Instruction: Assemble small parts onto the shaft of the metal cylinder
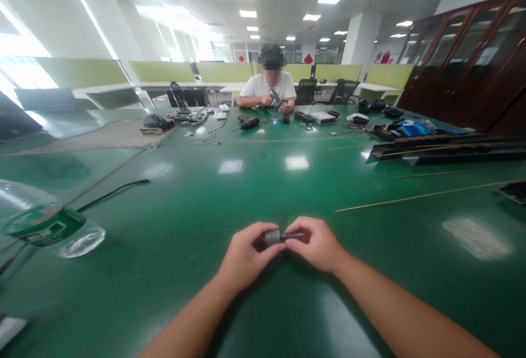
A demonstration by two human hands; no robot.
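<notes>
Between my hands, just above the green table or resting on it, is a grey metal cylinder (pixel 272 237) with a thin dark ridged shaft (pixel 293 235) sticking out to the right. My left hand (pixel 247 253) pinches the cylinder between thumb and fingers. Around the shaft, my right hand (pixel 318 245) is closed with its thumb and index finger. The two hands nearly meet where shaft and cylinder join. The exact kind of the part is too small to make out, and the curled fingers hide some of it.
A clear plastic bottle (pixel 49 221) lies at the left beside a black cable (pixel 115 192). Thin brass-coloured rods (pixel 411 199) and black metal profiles (pixel 447 149) lie at the right. Across the green table (pixel 246 188) sits a person (pixel 268 84) handling a tool, near a power drill (pixel 248 122).
</notes>
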